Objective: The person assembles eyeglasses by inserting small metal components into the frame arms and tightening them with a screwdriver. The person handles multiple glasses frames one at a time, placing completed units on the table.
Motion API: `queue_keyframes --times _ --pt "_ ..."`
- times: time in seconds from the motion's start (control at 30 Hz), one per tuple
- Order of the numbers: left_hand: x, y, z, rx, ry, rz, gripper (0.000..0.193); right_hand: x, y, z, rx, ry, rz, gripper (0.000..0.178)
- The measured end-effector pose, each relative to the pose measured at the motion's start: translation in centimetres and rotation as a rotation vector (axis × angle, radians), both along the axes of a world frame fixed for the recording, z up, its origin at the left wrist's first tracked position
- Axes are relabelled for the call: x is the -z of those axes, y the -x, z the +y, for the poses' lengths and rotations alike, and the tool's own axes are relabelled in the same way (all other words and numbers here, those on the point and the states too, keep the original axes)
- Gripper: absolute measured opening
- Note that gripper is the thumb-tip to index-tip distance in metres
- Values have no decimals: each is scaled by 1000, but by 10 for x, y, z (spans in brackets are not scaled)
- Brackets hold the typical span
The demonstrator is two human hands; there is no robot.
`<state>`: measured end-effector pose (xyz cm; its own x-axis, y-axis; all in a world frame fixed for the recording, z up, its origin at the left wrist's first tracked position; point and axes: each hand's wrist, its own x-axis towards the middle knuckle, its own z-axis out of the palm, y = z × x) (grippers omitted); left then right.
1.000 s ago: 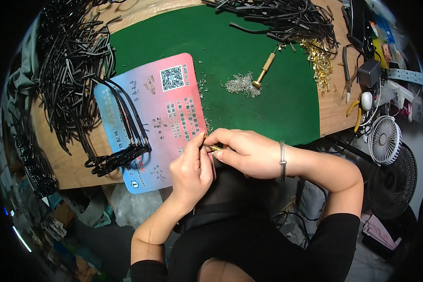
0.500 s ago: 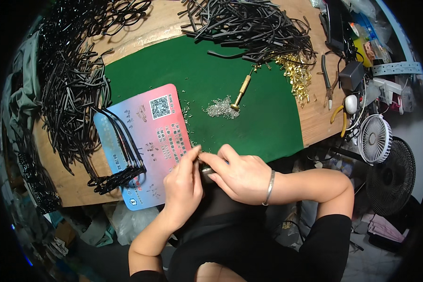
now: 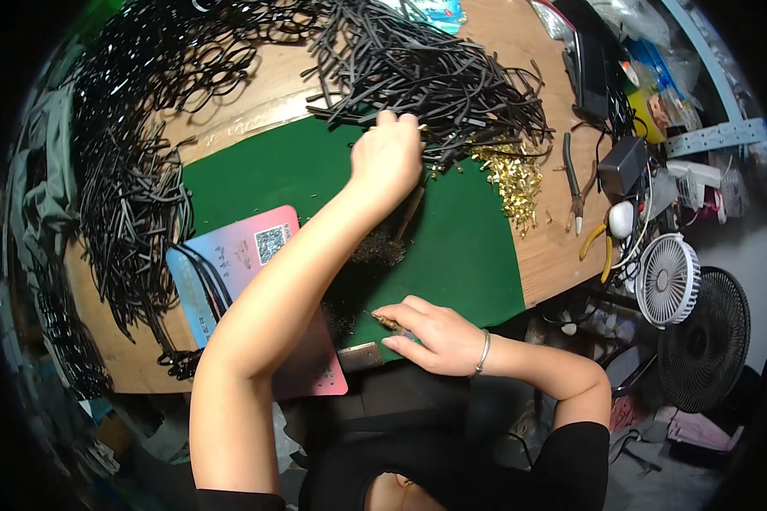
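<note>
At the near edge of the pile of black eyeglass arms (image 3: 452, 81), my left hand (image 3: 388, 157) is closed with bent fingers. What sits in its fingertips is mostly hidden. My right hand (image 3: 439, 339) rests low on the green mat (image 3: 460, 255), closed on a small brass screwdriver (image 3: 387, 323) with a thin tip pointing left. Just left of that hand, a small metal block (image 3: 361, 356) lies at the mat's front edge. A second brass screwdriver (image 3: 410, 213) lies in shadow beside a heap of tiny screws (image 3: 378, 249), partly behind my left arm.
A pink-and-blue card (image 3: 311, 375) lies partly under my left forearm, with black eyeglass arms (image 3: 206, 277) on it. More arms (image 3: 141, 217) and frames (image 3: 217, 72) fill the left side. Gold metal pieces (image 3: 520, 183), pliers (image 3: 575, 183) and a white fan (image 3: 667, 279) stand to the right.
My hands were together at the mat's front edge. The left has reached forward to the black pile, while the right stays near the edge. The view has shifted somewhat.
</note>
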<state>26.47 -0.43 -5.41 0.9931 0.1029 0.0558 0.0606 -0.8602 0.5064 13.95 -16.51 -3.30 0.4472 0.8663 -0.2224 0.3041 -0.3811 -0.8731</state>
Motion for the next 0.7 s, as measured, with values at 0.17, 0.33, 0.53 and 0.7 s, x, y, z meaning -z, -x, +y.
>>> queue_keyframes --times 0.17,0.33,0.53,0.7 --pt "-11 8 28 150 -202 76 20 0 -7 -1 -15 18 59 33" --pt "-78 95 63 94 294 72 16 -20 -42 -18 187 21 60 21" --pt "-86 200 37 9 814 253 15 0 -137 0 535 356 -547 24" --pt "-69 246 36 -275 1247 267 19 16 -136 10 599 259 -629 21"
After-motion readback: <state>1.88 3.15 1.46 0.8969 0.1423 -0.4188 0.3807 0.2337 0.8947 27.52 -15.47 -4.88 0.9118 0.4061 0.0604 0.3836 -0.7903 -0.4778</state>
